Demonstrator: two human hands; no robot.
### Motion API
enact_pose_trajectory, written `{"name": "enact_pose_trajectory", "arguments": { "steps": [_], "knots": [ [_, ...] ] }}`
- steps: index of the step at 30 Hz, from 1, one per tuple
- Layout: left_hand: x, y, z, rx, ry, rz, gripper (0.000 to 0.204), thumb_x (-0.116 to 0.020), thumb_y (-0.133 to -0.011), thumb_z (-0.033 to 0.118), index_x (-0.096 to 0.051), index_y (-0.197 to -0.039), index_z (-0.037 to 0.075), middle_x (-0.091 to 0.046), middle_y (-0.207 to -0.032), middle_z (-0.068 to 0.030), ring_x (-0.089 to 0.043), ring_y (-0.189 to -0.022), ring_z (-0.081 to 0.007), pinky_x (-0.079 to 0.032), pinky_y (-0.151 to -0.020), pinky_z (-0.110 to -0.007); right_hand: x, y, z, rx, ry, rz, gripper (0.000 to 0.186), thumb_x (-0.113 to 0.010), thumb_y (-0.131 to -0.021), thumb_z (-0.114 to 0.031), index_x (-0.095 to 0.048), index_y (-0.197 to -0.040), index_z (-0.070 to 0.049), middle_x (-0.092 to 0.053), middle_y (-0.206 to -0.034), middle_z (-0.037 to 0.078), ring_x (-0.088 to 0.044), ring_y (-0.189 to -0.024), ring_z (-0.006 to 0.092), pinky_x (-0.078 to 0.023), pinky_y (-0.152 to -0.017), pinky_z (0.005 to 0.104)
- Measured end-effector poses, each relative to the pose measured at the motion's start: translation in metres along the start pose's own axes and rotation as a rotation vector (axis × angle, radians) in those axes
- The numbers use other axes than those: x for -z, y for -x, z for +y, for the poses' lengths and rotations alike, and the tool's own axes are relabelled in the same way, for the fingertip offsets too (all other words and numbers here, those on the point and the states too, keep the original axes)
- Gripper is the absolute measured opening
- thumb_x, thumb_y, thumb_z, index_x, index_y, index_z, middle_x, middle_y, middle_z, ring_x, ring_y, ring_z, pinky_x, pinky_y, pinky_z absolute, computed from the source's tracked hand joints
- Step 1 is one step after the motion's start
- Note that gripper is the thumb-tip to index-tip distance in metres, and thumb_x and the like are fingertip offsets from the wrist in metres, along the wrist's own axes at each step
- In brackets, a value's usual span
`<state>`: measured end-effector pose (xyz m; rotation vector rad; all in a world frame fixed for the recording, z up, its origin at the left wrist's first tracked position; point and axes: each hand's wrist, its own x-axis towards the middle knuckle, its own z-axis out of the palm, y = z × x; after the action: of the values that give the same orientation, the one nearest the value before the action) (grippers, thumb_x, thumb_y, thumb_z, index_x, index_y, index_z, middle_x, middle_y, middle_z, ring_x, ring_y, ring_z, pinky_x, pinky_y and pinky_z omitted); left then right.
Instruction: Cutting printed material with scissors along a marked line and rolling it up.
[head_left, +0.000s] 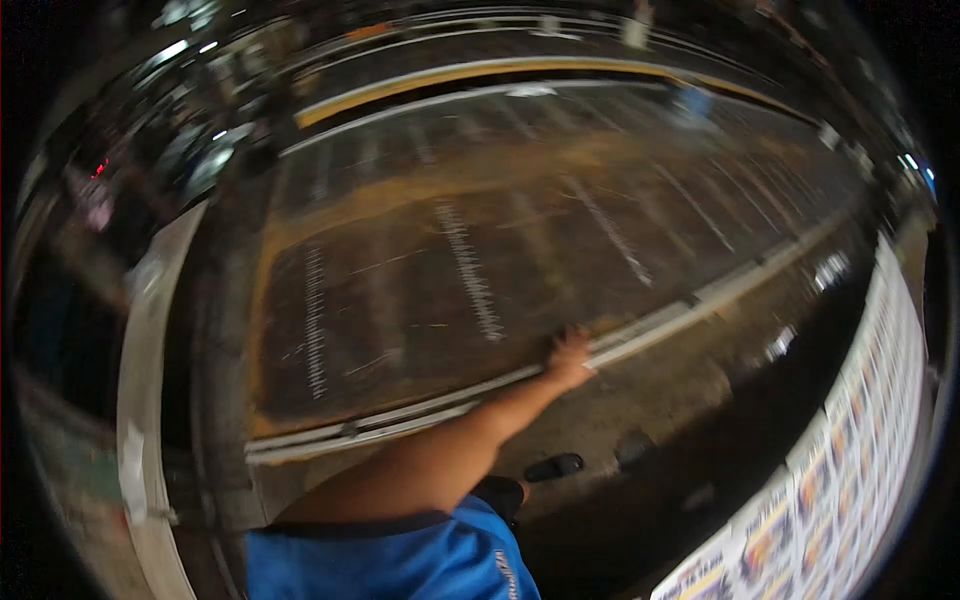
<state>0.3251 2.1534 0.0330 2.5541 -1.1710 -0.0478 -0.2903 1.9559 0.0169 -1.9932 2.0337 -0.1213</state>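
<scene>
Down at the near edge of the big dark brown flat printing table (420,290), one hand (570,358) rests on the pale metal rail (640,335) that runs along that edge. It's blurry, so I can't tell if the fingers are curled round the rail or just laid flat on it. It looks like the right hand, going by the blue sleeve (400,560) and forearm coming up from the bottom, but I'm not certain. Only this one hand shows.

That table surface is long and wide, brownish with an orange-tan border, and has rows of small white marks in stripes across it; I count roughly six or seven stripes, though the far ones smear together. It stretches away to the upper right, right behind the hand.

Below the rail is a grey concrete floor (680,400) with one black slipper (555,466) just beside the person's leg. Off to the right, well apart, a long sheet of printed white panels with orange and blue patches (860,430) runs along the floor edge.
</scene>
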Motion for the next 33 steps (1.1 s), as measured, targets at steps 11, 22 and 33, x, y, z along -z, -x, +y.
{"name": "enact_pose_trajectory", "arguments": {
  "steps": [11,22,33],
  "knots": [
    [0.018,0.004,-0.011,0.004,-0.211,-0.090,0.094,-0.065,-0.084,0.056,-0.032,-0.148,-0.003,-0.028,-0.156,-0.0241,-0.028,-0.143,-0.0455,-0.034,-0.107,-0.066,-0.170,0.157,-0.539,0.735,0.463,-0.113,0.059,-0.042,-0.103,-0.037,-0.019,-0.158,-0.035,0.000,-0.166,-0.008,-0.005,-0.152,0.0182,-0.040,-0.108,0.0528],
    [0.024,0.001,-0.007,-0.006,-0.281,-0.116,0.088,-0.060,-0.088,0.058,-0.035,-0.147,-0.002,-0.028,-0.156,-0.0238,-0.028,-0.143,-0.0449,-0.036,-0.106,-0.066,-0.172,0.024,-0.450,0.618,0.223,-0.157,0.071,-0.048,-0.095,-0.049,-0.020,-0.158,-0.030,-0.010,-0.161,0.004,-0.017,-0.147,0.0266,-0.038,-0.109,0.0534],
    [0.006,0.006,-0.018,0.032,0.178,0.073,0.087,-0.073,-0.078,0.047,-0.043,-0.143,-0.003,-0.034,-0.152,-0.0266,-0.029,-0.142,-0.0466,-0.027,-0.109,-0.068,-0.088,-0.046,-0.256,0.150,0.126,-0.086,0.086,-0.053,-0.086,-0.061,-0.022,-0.158,-0.025,-0.021,-0.156,0.016,-0.028,-0.141,0.0350,-0.037,-0.109,0.0541]
  ]
}}
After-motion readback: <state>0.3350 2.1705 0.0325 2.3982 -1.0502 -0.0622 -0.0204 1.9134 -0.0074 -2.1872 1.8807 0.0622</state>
